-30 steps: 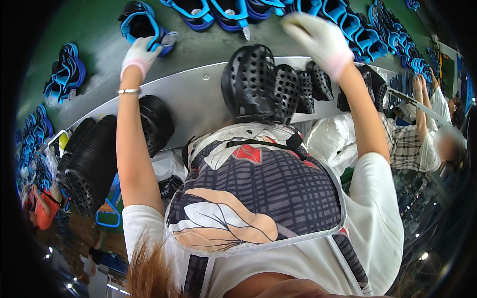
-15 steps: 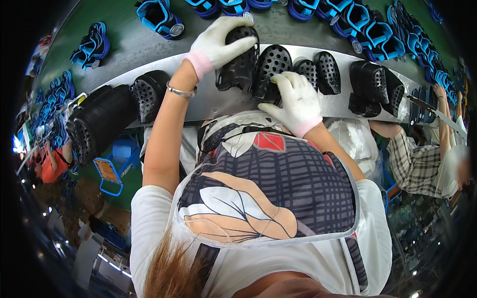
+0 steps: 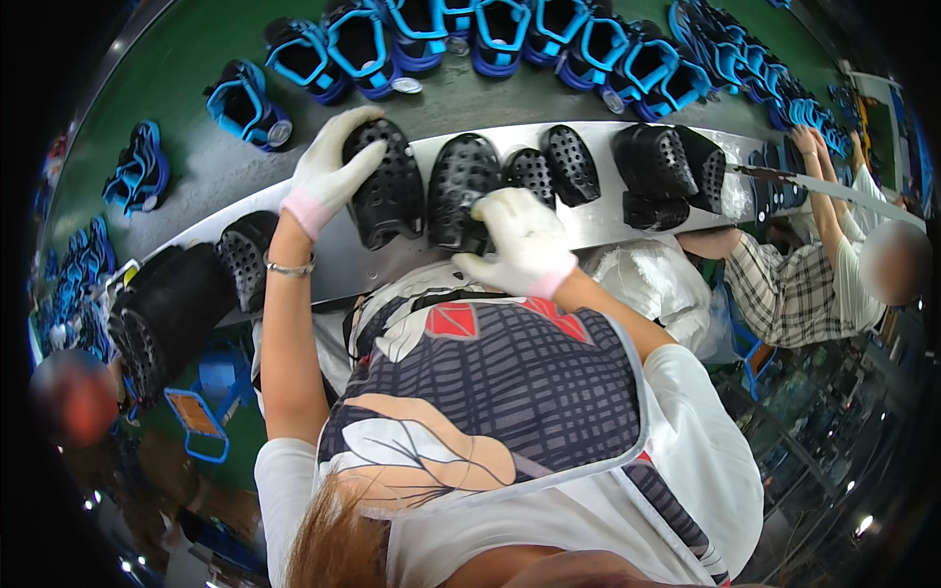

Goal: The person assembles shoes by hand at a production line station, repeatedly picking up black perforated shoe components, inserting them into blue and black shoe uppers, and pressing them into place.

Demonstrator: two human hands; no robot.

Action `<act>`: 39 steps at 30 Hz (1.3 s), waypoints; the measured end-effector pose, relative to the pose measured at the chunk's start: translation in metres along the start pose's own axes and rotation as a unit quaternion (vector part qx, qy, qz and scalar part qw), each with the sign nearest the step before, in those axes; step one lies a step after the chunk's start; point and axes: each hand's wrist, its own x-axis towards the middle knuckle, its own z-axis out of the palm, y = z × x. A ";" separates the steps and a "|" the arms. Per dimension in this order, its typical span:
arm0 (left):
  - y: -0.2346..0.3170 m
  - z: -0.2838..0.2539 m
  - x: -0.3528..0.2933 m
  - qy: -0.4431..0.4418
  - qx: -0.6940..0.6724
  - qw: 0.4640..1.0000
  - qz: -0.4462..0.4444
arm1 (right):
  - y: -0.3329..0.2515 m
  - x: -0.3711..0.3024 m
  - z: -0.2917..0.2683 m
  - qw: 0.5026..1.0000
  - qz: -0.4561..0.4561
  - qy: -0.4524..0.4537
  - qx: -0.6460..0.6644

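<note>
My left hand (image 3: pixel 328 178), in a white glove, has its thumb and fingers around the upper part of a black plastic shoe insert (image 3: pixel 390 186) with round holes, its curved end away from me. To its right stands a second black perforated insert (image 3: pixel 461 191). My gloved right hand (image 3: pixel 524 240) pinches that one's near right end between thumb and fingers. Just beyond my right hand are a smaller perforated insert (image 3: pixel 529 174) and another narrow one (image 3: pixel 570 165), side by side on the metal ledge (image 3: pixel 600 220).
Stacked black inserts (image 3: pixel 172 314) lie at the left, and more inserts (image 3: pixel 657 162) at the right. Black-and-blue shoes (image 3: pixel 363 49) line the green belt (image 3: pixel 196 69) beyond the ledge. Blue-framed chairs (image 3: pixel 201 412) stand lower left. At right, a co-worker's arms (image 3: pixel 831 211) reach toward shoes.
The view has shifted, so ledge, inserts and both hands appear farther left and lower. Each hand stays on the same insert. More of the shoe row shows at the top.
</note>
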 end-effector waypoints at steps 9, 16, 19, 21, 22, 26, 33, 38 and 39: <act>0.015 -0.029 -0.008 0.010 -0.352 0.936 0.024 | -0.037 0.086 -0.054 0.991 -0.053 -0.035 0.118; -0.002 -0.049 -0.016 -0.017 -0.688 0.725 -0.035 | -0.065 0.171 -0.009 0.956 0.038 -0.187 0.223; -0.019 -0.054 -0.008 0.071 -0.638 0.765 -0.046 | -0.062 0.191 0.029 0.982 0.010 -0.182 0.050; -0.027 -0.056 0.001 0.107 -0.645 0.756 -0.017 | -0.052 0.206 0.048 0.976 0.026 -0.214 -0.009; -0.029 -0.059 0.004 0.111 -0.649 0.753 -0.010 | -0.050 0.213 0.053 0.970 0.045 -0.238 -0.035; -0.061 -0.048 0.024 0.114 -0.693 0.710 -0.056 | -0.038 0.240 0.073 0.967 0.074 -0.238 -0.059; -0.099 -0.052 0.036 0.213 -0.116 0.965 -0.097 | -0.011 0.320 0.084 0.912 0.057 -0.377 -0.154; -0.120 -0.049 0.049 0.245 0.040 0.967 0.052 | -0.030 0.350 0.136 0.899 0.057 -0.344 -0.265; -0.118 -0.050 0.054 0.206 0.028 0.978 0.010 | -0.033 0.351 0.148 0.898 0.081 -0.337 -0.270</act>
